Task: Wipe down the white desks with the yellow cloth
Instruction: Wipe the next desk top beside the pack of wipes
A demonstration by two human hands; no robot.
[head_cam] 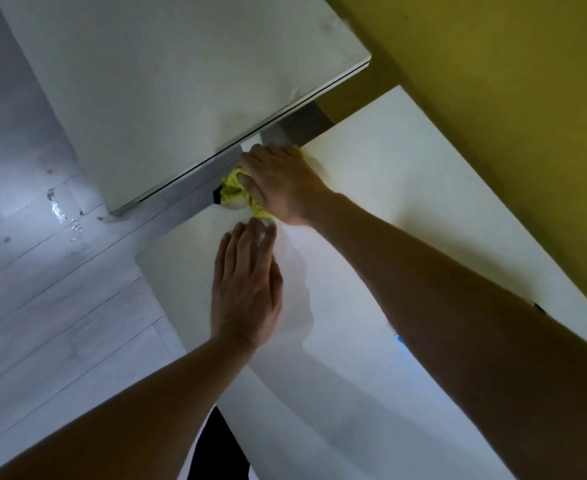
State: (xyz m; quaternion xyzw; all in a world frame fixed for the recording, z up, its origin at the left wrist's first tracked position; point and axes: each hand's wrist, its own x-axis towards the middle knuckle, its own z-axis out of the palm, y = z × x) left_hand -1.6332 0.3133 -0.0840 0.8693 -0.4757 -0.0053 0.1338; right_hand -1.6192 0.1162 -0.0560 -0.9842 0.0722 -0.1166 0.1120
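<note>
The yellow cloth (pixel 233 189) lies bunched at the far edge of the near white desk (pixel 371 244), beside the gap to a second white desk (pixel 153 98). My right hand (pixel 280 183) covers most of the cloth and presses it down, fingers spread over it toward the gap. My left hand (pixel 247 289) rests flat on the near desk just behind the cloth, fingers straight, fingertips close to the cloth's near corner. Most of the cloth is hidden under my right hand.
A yellow-green wall (pixel 492 98) runs along the right side of both desks. Pale wood-look floor (pixel 42 271) lies to the left, with a few small marks on it. A narrow gap (pixel 195 199) separates the two desks.
</note>
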